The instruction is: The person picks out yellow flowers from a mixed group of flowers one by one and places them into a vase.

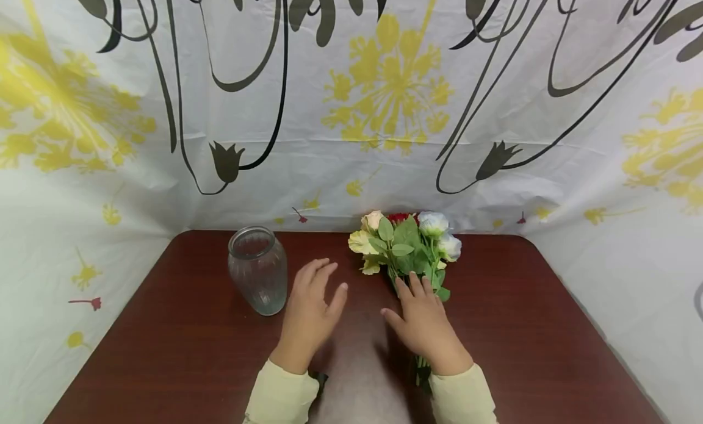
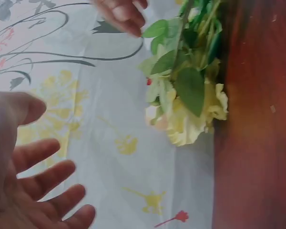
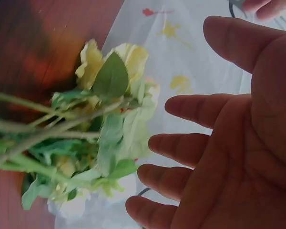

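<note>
A bouquet of flowers (image 1: 406, 247) lies on the table, its yellow, red and pale white blooms toward the back and its stems toward the front. Over the stems hovers my right hand (image 1: 425, 326), fingers spread and holding nothing; the right wrist view shows its bare palm beside the green stems (image 3: 52, 129). To the left, my left hand (image 1: 310, 314) is raised with loosely bent fingers and nothing in them. Just left of that hand stands a clear ribbed glass vase (image 1: 258, 271). In the left wrist view, yellow blooms (image 2: 188, 124) hang past the left fingers.
The dark red-brown table (image 1: 181, 351) has rounded back corners. A white cloth (image 1: 307, 119) printed with yellow and grey flowers hangs behind it and along both sides. A small dark object (image 1: 318, 380) shows by the left sleeve.
</note>
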`<action>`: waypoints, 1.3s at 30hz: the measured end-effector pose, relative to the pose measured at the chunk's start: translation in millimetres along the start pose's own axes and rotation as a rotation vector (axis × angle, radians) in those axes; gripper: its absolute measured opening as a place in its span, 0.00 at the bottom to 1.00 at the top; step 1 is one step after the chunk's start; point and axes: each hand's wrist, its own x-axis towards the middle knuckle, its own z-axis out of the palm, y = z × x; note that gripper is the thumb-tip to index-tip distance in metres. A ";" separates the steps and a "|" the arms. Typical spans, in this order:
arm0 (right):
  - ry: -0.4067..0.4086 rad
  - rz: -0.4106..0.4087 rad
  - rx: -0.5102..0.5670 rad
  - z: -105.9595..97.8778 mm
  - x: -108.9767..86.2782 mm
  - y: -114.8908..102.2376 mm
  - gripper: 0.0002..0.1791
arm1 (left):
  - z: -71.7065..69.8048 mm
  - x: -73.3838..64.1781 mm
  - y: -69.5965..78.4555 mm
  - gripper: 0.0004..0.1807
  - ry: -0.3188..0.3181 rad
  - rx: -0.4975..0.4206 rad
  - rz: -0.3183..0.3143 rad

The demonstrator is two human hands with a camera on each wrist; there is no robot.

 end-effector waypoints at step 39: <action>-0.060 0.128 0.105 4.8 10.1 45.6 0.18 | -56.3 1.4 -81.7 0.52 0.289 -0.197 -0.484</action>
